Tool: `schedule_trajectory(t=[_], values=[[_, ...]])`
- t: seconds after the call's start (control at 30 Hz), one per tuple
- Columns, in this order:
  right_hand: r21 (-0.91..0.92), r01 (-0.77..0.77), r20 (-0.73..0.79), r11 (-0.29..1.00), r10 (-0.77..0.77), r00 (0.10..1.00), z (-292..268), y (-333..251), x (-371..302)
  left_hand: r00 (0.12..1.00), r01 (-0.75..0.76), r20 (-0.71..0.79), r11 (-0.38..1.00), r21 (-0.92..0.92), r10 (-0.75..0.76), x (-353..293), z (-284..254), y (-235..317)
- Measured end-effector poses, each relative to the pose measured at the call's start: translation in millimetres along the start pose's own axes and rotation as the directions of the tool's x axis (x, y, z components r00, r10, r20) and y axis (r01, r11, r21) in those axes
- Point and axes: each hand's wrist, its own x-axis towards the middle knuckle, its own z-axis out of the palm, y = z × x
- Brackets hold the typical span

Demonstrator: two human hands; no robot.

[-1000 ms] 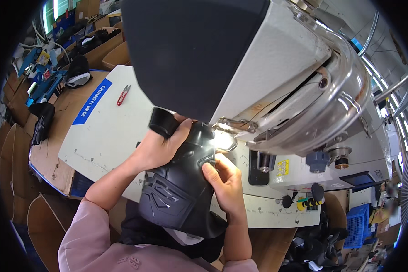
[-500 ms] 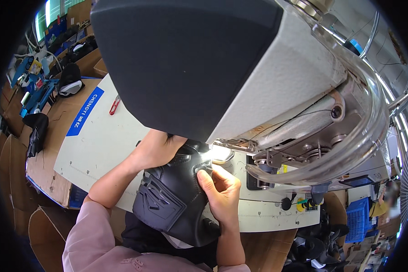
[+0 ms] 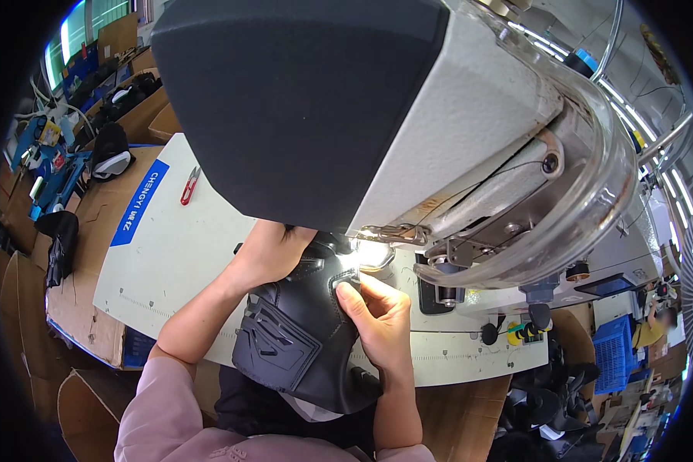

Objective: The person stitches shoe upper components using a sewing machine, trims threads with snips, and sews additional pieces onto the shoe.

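Nearest me, the black piece (image 3: pixel 319 327) hangs over the near edge of the worktop (image 3: pixel 185 258), its ridged panel (image 3: pixel 279 346) facing up, a bit of white lining (image 3: pixel 309 410) showing beneath; its far end goes in under the machine (image 3: pixel 304 115). My right hand (image 3: pixel 379 309) pinches the piece's right edge, thumb on top, the other fingers bent in against it. Beside that thumb runs a stitched line (image 3: pixel 339 309), so I take that stretch as done. A yellow spool (image 3: pixel 517 336) sits by the worktop's near right corner. My left hand (image 3: pixel 279 252) reaches in at the piece's far end, but the machine hides its fingers; I can't tell whether they're apart or together. Lamp glow (image 3: pixel 372 256) falls just beyond the right hand; I judge the sewing there partway, though glare hides the needle and I can't say how much is left. The red snips (image 3: pixel 190 187) lie untouched toward the worktop's far left corner. Past its left edge, two loose pieces (image 3: pixel 109 146) lie on cardboard (image 3: pixel 92 239), finished or waiting, I can't make out.
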Motion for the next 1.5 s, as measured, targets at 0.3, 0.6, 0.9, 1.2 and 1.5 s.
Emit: schedule_trajectory(t=[0.3, 0.6, 0.9, 1.2, 1.5], values=[[-0.095, -0.008, 0.005, 0.995, 0.009, 1.000, -9, 4, 2, 0.999, -0.035, 0.033, 0.995, -0.093, 0.038, 0, -4, 5], [-0.133, -0.039, 0.118, 0.990, 0.054, 0.992, -20, 5, -20, 0.998, -0.035, 0.040, 0.990, -0.136, 0.041, -1, -3, 2], [-0.173, 0.036, 0.105, 0.984, -0.018, 0.994, -21, -1, -11, 0.992, -0.040, 0.117, 0.995, -0.093, 0.051, 10, -11, -19], [-0.294, 0.069, 0.066, 0.953, -0.052, 0.996, -30, 14, -1, 0.995, -0.103, 0.034, 0.981, 0.165, 0.099, 16, -1, -46], [-0.205, 0.017, 0.035, 0.979, -0.011, 0.999, -34, -8, 10, 0.996, -0.090, 0.000, 0.975, 0.203, 0.091, 13, 6, -42]])
